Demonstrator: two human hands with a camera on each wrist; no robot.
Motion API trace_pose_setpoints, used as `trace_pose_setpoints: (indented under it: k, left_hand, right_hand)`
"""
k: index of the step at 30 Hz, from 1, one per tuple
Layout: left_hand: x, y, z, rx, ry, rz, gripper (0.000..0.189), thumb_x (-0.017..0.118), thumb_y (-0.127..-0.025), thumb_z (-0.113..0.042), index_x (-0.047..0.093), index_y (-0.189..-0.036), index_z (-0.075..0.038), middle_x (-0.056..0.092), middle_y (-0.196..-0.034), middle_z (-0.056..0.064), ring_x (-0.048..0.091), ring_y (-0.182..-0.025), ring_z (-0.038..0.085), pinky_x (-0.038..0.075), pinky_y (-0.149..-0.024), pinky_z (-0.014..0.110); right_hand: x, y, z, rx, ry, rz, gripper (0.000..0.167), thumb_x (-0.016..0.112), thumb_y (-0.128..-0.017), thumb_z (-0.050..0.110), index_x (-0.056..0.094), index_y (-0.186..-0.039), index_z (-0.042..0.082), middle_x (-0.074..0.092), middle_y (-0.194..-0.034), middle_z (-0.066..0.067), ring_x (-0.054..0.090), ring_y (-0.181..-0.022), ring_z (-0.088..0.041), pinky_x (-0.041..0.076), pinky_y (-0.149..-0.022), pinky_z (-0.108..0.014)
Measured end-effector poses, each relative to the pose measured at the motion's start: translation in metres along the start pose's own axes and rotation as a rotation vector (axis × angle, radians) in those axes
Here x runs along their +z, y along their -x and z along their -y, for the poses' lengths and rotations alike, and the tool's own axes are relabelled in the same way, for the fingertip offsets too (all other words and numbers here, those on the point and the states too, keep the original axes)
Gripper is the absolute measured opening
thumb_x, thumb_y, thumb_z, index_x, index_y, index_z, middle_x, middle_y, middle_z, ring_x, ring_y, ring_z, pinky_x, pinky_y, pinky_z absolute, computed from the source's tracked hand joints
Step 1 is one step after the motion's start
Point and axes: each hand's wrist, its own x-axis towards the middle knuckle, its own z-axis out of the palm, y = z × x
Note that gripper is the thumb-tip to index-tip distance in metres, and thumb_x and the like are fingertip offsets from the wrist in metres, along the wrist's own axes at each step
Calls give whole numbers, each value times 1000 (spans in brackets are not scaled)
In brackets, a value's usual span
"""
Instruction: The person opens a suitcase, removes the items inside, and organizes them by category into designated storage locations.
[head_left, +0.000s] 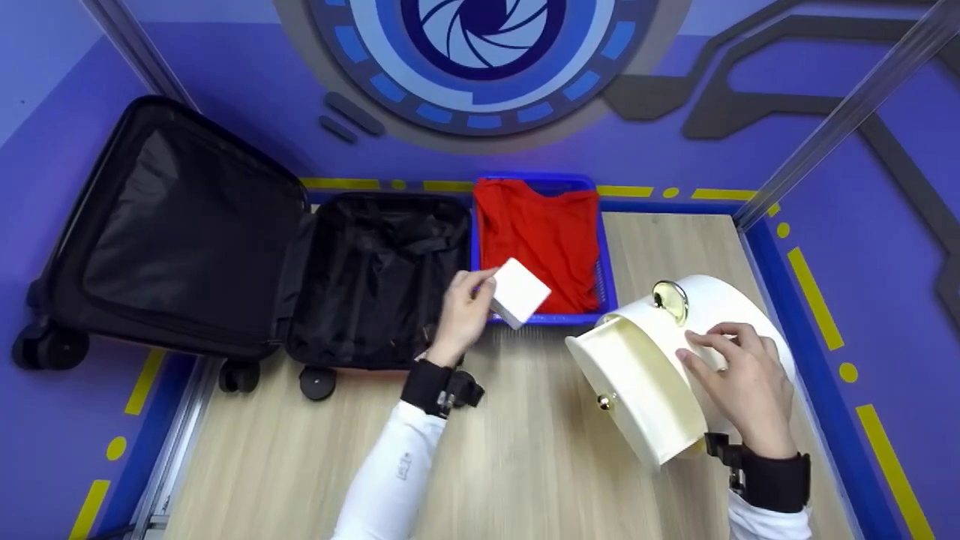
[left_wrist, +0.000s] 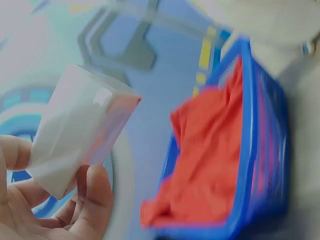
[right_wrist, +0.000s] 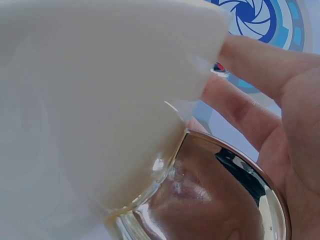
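Note:
My left hand (head_left: 463, 311) pinches a small white box (head_left: 520, 291) between thumb and fingers. The box is tilted and held over the front edge of the blue basket (head_left: 609, 292); in the left wrist view the white box (left_wrist: 80, 130) has flat faces and sharp corners. My right hand (head_left: 746, 386) lies at a rounded cream storage case (head_left: 731, 300), its bent fingertips touching the surface. A cream drawer front (head_left: 637, 397) with a gold knob (head_left: 604, 403) stands out from the case. In the right wrist view fingers (right_wrist: 240, 107) reach the case's edge above a shiny gold round part (right_wrist: 210, 190).
A black suitcase (head_left: 379, 352) lies open at the left, its lid (head_left: 187, 217) leaning up against the wall. Red cloth (head_left: 544, 232) fills the blue basket beside it. Wood-grain tabletop (head_left: 525, 450) runs along the front, and blue panels enclose the back and sides.

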Motion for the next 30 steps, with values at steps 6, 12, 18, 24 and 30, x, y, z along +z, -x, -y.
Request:
trace_pose_setpoints:
  k: [6,12,18,24,30]
  left_hand:
    - [36,16,-22,62,45,136,27,60,-102,-11,74,-122,1,64,-103,12,55,-85,16,47,-77,27]
    - [65,29,-38,40,79,236,27,60,-102,-14,74,-122,-1,64,-104,9,56,-85,10,48,-77,24]
    - [79,35,-47,32,48,299,27,60,-103,-19,75,-119,-4,66,-105,7,57,-88,11,48,-81,24]
    - [90,39,-54,22,-144,339,28,57,-103,-29,77,-115,-12,65,-99,-2,59,-86,9,47,-78,24]
    - [100,39,-59,28,-352,374,32,56,-102,-39,79,-112,-19,68,-93,-6,61,-87,12,45,-72,25]
  right_hand:
    - [0,0,0,6,-5,11,32,85,-87,32,80,-112,12,63,-121,-10,54,-107,-40,46,-64,-53]
    - [-1,-1,0,15,-5,19,32,84,-88,33,80,-113,13,63,-122,-9,53,-108,-39,45,-64,-53]
    - [-1,-1,1,11,-6,16,32,84,-88,32,80,-114,13,63,-122,-10,53,-110,-41,46,-66,-56]
    - [-1,-1,1,10,-6,10,31,84,-88,31,81,-113,13,63,-121,-10,53,-109,-42,46,-66,-57]
    - [0,0,0,23,-7,18,32,84,-88,33,81,-113,13,63,-122,-10,53,-109,-41,46,-67,-56]
